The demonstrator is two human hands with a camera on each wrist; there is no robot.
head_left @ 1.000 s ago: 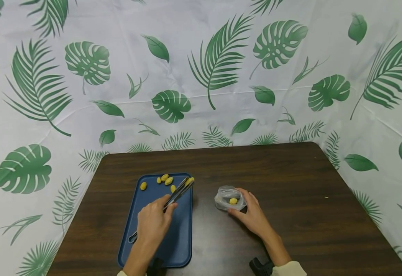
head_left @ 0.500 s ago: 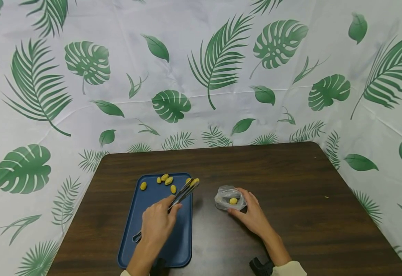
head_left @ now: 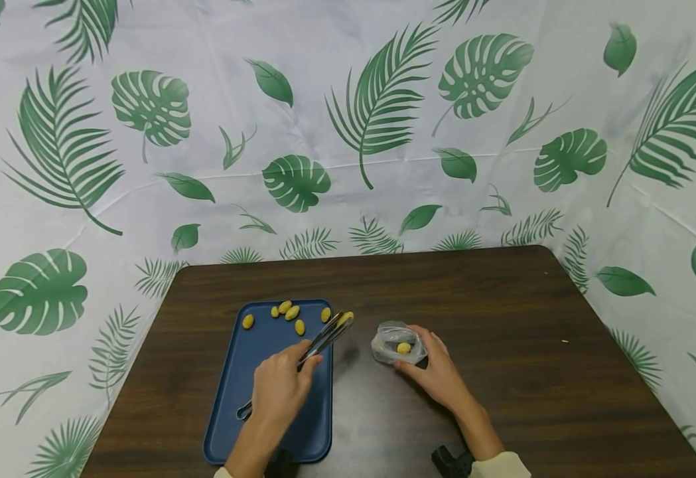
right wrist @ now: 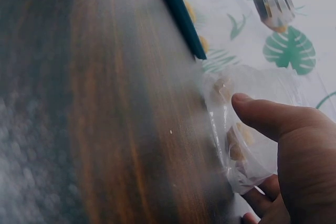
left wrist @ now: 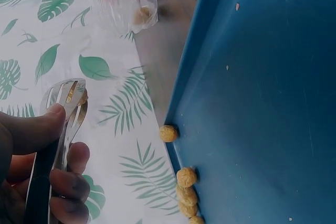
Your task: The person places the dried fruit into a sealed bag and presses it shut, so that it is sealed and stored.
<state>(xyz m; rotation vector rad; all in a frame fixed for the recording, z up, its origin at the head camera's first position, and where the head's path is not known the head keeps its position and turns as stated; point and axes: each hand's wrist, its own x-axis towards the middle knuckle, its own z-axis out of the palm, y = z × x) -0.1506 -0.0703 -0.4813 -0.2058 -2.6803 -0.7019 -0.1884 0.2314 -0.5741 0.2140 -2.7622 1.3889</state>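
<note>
Lying near the blue tray's (head_left: pixel 314 425) far edge: six yellow pieces (head_left: pixel 292 313). My left hand (head_left: pixel 278 388) grips metal tongs (head_left: pixel 324 338); their tips, just past the tray's right edge, pinch one yellow piece (head_left: pixel 345 318) above the table (head_left: pixel 521 318). Right of tray: clear bag (head_left: pixel 382 352), yellow pieces inside, held between thumb and fingers of my right hand (head_left: pixel 434 372).

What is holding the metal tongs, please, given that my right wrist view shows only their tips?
Observer: The left hand grips the tongs.
Operator: Thank you; what could you kindly count over on that side?
Observer: The head view shows six yellow pieces lying on the blue tray.
Operator: And how far across do the tongs reach in that view?
Observer: Their tips appear just past the tray's right-hand edge, between it and the clear bag.
</note>
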